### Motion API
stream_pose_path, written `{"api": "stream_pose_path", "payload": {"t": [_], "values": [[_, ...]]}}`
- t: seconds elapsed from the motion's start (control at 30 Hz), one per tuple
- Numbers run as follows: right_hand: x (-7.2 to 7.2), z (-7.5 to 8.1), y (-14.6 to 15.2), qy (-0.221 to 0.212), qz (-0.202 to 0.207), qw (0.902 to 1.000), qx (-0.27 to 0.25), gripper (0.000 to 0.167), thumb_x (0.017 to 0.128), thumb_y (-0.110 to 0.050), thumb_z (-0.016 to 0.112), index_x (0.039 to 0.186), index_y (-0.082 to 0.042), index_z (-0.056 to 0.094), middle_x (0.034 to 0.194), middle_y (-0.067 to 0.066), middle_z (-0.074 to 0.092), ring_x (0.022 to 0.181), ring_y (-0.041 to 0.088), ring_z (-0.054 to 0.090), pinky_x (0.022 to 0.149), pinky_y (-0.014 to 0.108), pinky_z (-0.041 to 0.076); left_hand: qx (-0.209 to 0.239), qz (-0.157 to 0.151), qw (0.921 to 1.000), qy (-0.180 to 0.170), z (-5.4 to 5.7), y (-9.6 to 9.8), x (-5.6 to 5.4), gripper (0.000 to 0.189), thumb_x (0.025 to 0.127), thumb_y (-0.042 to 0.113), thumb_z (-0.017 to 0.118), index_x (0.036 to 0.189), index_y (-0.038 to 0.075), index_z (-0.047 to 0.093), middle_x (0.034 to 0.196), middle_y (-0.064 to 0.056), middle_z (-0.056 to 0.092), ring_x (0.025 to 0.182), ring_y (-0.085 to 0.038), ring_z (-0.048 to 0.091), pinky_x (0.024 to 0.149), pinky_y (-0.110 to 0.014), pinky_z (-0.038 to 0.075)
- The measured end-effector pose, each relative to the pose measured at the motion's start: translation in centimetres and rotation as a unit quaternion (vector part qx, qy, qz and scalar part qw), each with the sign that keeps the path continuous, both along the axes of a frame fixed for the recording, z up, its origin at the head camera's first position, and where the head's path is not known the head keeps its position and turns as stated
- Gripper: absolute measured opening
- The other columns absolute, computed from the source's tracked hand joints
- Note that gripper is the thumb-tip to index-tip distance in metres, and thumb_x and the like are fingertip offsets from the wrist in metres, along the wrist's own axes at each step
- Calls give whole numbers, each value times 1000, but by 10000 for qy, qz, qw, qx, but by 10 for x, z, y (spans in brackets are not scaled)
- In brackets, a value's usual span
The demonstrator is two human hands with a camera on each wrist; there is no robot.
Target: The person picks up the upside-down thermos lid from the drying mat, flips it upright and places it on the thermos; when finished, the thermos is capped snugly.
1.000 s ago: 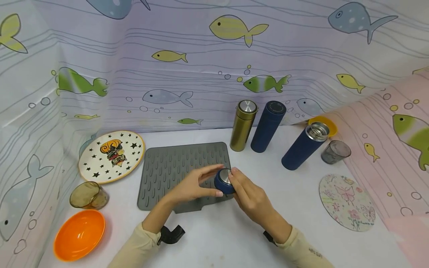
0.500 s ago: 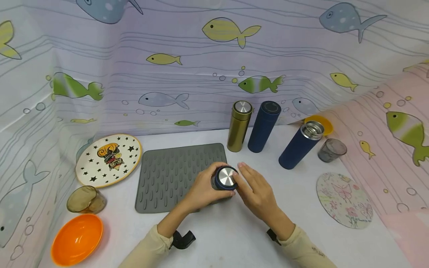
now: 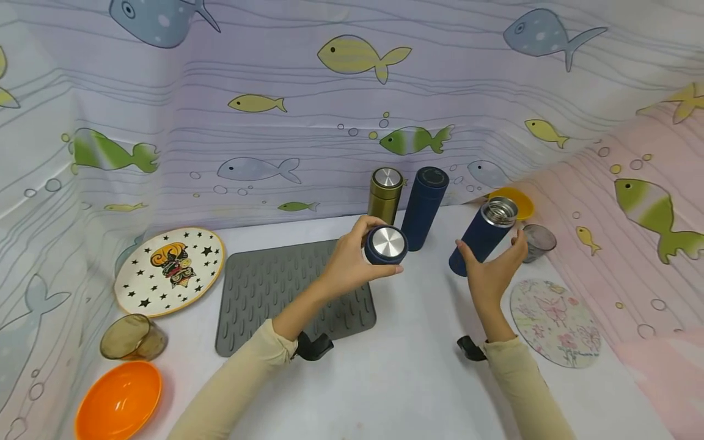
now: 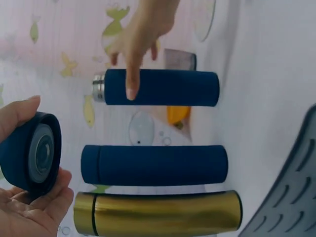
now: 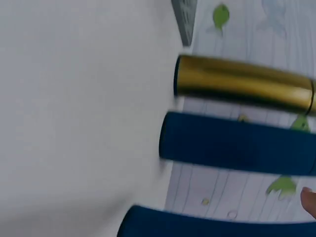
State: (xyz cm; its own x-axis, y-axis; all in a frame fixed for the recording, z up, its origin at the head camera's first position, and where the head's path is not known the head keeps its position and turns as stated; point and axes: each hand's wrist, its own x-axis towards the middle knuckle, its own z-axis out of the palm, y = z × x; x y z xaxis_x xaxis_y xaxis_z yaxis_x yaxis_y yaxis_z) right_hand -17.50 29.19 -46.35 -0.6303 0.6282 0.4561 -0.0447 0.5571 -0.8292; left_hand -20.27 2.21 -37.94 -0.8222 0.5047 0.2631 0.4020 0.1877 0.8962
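My left hand (image 3: 348, 261) grips a dark blue flask lid (image 3: 387, 244) with a shiny silver top, raised in front of the gold flask. In the left wrist view the hollow underside of the lid (image 4: 42, 154) is visible. My right hand (image 3: 489, 282) reaches toward an uncapped blue flask (image 3: 477, 237), whose bare steel neck shows. Its thumb and fingers are spread to either side of that flask; whether they touch it I cannot tell. Only a fingertip of this hand (image 5: 309, 201) appears in the right wrist view.
Behind the lid stand a gold flask (image 3: 383, 201) and a capped blue flask (image 3: 425, 211). A grey drying mat (image 3: 286, 287) lies left of centre. Further left are a starred plate (image 3: 170, 269), an amber glass (image 3: 134, 338) and an orange bowl (image 3: 118, 403). A grey glass (image 3: 538, 242) and round mat (image 3: 555, 324) sit right.
The left hand has carried the lid up and away from the mat's near right corner. The right hand has let go of the lid and moved right to the uncapped flask.
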Motion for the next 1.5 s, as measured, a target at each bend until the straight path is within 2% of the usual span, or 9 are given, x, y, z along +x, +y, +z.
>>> {"api": "stream_pose_path", "payload": {"t": [0.07, 0.17, 0.3, 0.43, 0.6, 0.87, 1.1, 1.37, 1.5], "values": [[-12, -2, 9, -165, 56, 9986, -503, 105, 78, -35, 85, 156, -14, 18, 160, 10, 23, 146, 25, 26, 122, 39, 20, 26, 14, 10000, -5, 3, 2, -3, 73, 73, 16, 88, 132, 9, 46, 127, -9, 62, 114, -24, 63, 96, -42, 53], [-23, -3, 15, -299, 208, 9941, -1018, 95, 82, -26, 82, 155, -17, 22, 158, 7, 31, 146, 24, 31, 122, 39, 22, 97, 20, 9999, -47, 5, 5, -5, 73, 73, 16, 88, 132, 9, 45, 127, -9, 62, 112, -24, 63, 95, -41, 54], [-29, -2, 12, -457, 219, 9919, -1161, 82, 84, -24, 81, 149, -13, 32, 151, 7, 43, 142, 22, 40, 120, 39, 28, 225, 21, 9997, -44, 6, 6, -8, 74, 74, 14, 88, 133, 7, 44, 127, -10, 62, 114, -25, 63, 97, -41, 52], [-20, -1, -7, -346, 370, 9942, -948, 78, 80, -23, 84, 142, -5, 40, 143, 12, 51, 132, 28, 50, 112, 46, 38, 288, 107, 9995, -3, 10, 6, -8, 74, 74, 14, 88, 133, 6, 44, 126, -11, 62, 116, -25, 62, 104, -43, 48], [-3, 3, -43, 20, 1020, 9911, -858, 77, 77, -18, 86, 140, -2, 45, 136, 15, 56, 120, 31, 55, 99, 54, 44, 393, 163, 9991, 55, 18, 8, -9, 75, 74, 13, 88, 135, 5, 44, 126, -12, 61, 117, -25, 62, 108, -39, 45], [18, 10, -93, -24, 1806, 9802, -817, 76, 76, -8, 86, 140, 1, 46, 134, 22, 56, 121, 41, 55, 98, 64, 45, 626, 0, 9980, 55, 25, 17, -7, 74, 75, 9, 86, 134, 3, 43, 125, -13, 62, 114, -24, 64, 101, -34, 50], [35, 31, -118, 83, 1898, 9800, -595, 68, 77, 2, 81, 135, 9, 45, 130, 29, 57, 119, 46, 56, 94, 67, 45, 660, -160, 9977, -64, 18, 33, -8, 76, 75, 11, 86, 137, 3, 42, 129, -13, 58, 115, -25, 63, 96, -32, 53], [25, 1, -113, 68, 1787, 9816, -669, 70, 75, -1, 85, 134, 1, 48, 129, 24, 59, 120, 42, 56, 95, 65, 46, 471, -209, 9986, -144, 8, 48, -10, 75, 77, 16, 85, 137, 4, 42, 129, -11, 61, 118, -25, 61, 99, -37, 51], [24, -4, -110, 164, 1787, 9820, -582, 70, 75, -6, 86, 135, -2, 49, 128, 21, 61, 118, 40, 58, 93, 65, 48, 389, -143, 9991, 28, 2, 52, -11, 76, 76, 18, 87, 136, 6, 43, 127, -10, 63, 117, -24, 62, 99, -38, 51]]}}
